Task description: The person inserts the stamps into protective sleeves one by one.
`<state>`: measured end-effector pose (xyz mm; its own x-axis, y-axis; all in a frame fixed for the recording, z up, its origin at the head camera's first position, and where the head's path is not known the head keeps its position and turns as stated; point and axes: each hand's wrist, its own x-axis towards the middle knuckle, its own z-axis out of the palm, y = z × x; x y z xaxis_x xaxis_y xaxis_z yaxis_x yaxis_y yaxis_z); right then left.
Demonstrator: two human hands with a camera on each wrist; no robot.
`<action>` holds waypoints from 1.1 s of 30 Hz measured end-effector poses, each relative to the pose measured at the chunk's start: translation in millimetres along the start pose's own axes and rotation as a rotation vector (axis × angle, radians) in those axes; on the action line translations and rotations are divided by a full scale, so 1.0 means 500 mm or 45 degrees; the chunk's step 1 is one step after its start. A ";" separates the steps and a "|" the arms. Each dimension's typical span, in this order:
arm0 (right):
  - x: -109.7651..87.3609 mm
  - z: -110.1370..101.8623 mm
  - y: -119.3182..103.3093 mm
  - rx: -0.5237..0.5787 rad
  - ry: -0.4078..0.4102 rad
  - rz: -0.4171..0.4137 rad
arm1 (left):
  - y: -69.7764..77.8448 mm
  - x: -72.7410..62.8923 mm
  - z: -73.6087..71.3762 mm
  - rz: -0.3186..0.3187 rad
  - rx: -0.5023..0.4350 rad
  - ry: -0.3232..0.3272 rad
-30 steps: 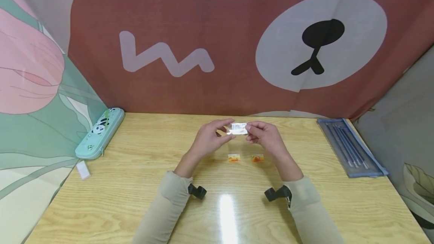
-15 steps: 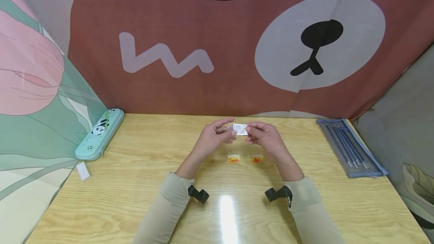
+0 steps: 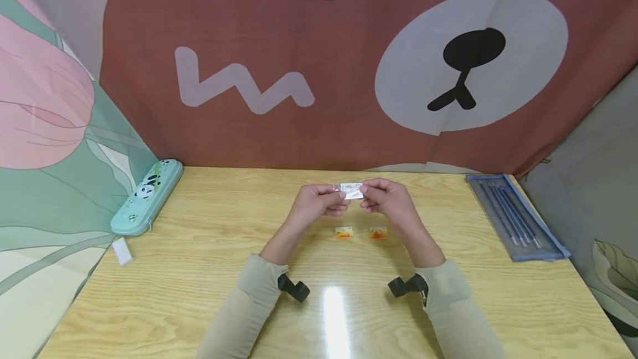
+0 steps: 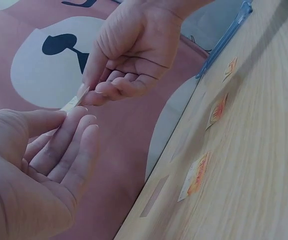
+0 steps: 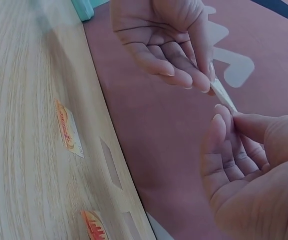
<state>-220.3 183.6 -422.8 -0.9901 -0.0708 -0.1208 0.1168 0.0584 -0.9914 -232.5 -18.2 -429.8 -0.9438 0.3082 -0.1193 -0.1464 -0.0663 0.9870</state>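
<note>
A small white card (image 3: 352,190) with faint print is held up over the back part of the table. My left hand (image 3: 313,202) pinches its left end between thumb and fingers, where a shiny clear edge shows. At the other end, the thumb and fingertips of my right hand (image 3: 389,201) pinch it. Both wrist views show the card (image 4: 74,103) thin and nearly edge-on. On the table below lie small orange-and-yellow printed cards, one on the left (image 3: 344,232) and one on the right (image 3: 379,232). The left wrist view shows a third card (image 4: 230,68) in that row.
A light-blue panda pencil case (image 3: 147,197) lies at the back left, with a small white block (image 3: 122,251) in front of it. At the right edge is a blue transparent zip pouch (image 3: 515,218) holding several pencil-like sticks. A printed cloth (image 3: 279,137) hangs behind the table.
My left hand's fingers, spread around the card's left end a second ago, have closed in to pinch it. The right hand keeps its grip and has hardly moved.
</note>
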 end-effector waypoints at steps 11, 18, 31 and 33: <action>-0.007 0.009 0.001 0.031 -0.013 -0.041 | 0.000 -0.008 0.005 -0.014 -0.064 0.024; -0.006 -0.002 -0.001 -0.009 -0.095 -0.022 | -0.002 -0.008 0.003 -0.005 -0.062 0.024; -0.009 -0.005 -0.003 0.015 -0.114 -0.045 | -0.002 -0.004 0.002 -0.025 -0.061 0.023; -0.008 -0.005 -0.003 0.012 -0.109 -0.044 | -0.002 -0.004 0.003 -0.027 -0.059 0.019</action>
<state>-216.5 186.5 -420.9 -0.9834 -0.1574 -0.0901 0.0840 0.0449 -0.9955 -230.1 -17.3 -430.3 -0.9447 0.2957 -0.1417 -0.1793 -0.1039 0.9783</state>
